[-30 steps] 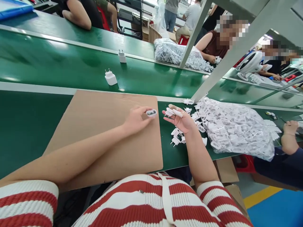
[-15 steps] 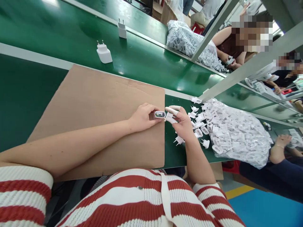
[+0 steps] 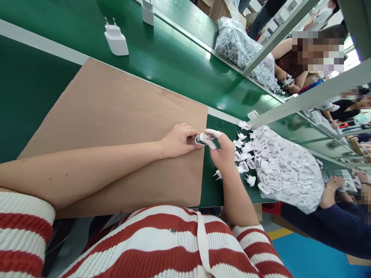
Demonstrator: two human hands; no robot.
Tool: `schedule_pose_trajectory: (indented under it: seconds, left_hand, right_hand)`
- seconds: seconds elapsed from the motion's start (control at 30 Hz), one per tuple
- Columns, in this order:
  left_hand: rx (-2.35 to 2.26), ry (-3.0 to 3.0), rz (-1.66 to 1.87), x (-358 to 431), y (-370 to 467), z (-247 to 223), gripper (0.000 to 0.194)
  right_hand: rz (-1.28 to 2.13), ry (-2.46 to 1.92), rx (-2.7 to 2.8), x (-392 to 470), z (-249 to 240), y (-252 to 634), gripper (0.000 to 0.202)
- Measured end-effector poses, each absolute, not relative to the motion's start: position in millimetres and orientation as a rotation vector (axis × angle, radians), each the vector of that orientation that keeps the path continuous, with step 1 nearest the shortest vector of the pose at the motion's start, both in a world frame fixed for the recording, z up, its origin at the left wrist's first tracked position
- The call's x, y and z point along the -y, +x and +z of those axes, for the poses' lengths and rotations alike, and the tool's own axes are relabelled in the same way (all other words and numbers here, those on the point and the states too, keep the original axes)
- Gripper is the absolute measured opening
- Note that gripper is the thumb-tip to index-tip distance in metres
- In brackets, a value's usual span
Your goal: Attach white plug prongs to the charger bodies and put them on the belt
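Knit top (image 3: 156, 251): broad red and off-white stripes, wavy across the front, ribbing visible in the knit. Left sleeve (image 3: 24, 235) short, loose, chunky-ribbed, wide off-white band at the cuff, red bands above it. Right sleeve (image 3: 257, 243) likewise striped, off-white at its edge. Flat cream strip (image 3: 203, 243) down the chest; strap or trim, cannot tell. Small dark speck (image 3: 172, 231) beside it, blurred. Right hand (image 3: 224, 154): white finger covers (image 3: 213, 133) on at least two digits.

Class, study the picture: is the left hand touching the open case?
Touching: the head view shows the left hand gripping the case, thumb and fingers on its sides.
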State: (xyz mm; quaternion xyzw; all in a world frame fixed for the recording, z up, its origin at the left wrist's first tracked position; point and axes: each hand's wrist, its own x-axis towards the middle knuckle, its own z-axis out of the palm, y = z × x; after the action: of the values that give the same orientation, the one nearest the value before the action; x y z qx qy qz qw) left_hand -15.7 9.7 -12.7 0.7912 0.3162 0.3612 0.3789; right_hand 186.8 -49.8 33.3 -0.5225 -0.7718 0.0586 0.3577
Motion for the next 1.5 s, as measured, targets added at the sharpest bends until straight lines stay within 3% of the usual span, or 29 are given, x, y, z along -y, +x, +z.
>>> schedule_pose_trajectory:
  seconds: [1.07,1.5]
  left_hand:
    - [-0.837,2.054,0.895,-8.5,-15.1,-8.6,0.027]
    - [-0.842,2.084,0.899,-9.2,-15.8,-12.0,0.029]
  right_hand:
    - [0.159,-1.376,2.198,50.7,43.7,176.5,0.028]
    - [-0.017,-1.518,2.371,50.3,50.9,166.6,0.041]
